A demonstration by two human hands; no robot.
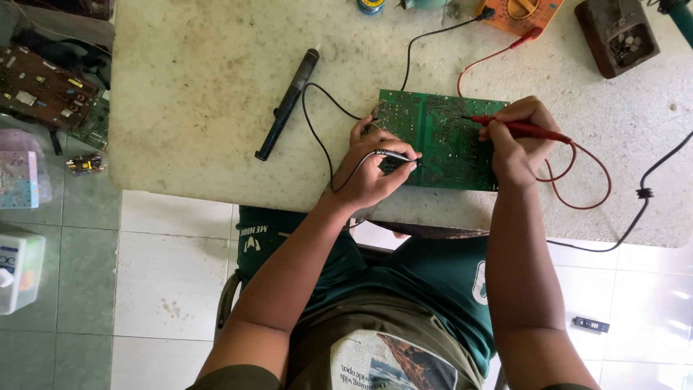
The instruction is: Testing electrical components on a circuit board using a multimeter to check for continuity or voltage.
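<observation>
- Currently: left hand (372, 170) pinching black probe (395, 156), tip on green circuit board (437, 137).
- Right hand (516, 137) clamped on red probe (521, 128), tip on same board.
- Board flat on desk (202, 87).

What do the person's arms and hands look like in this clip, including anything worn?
Both forearms are bare, and the left hand and right hand wear no gloves; no rings or watch show. Short dark green T-shirt sleeves with white print cover the upper arms.
</observation>
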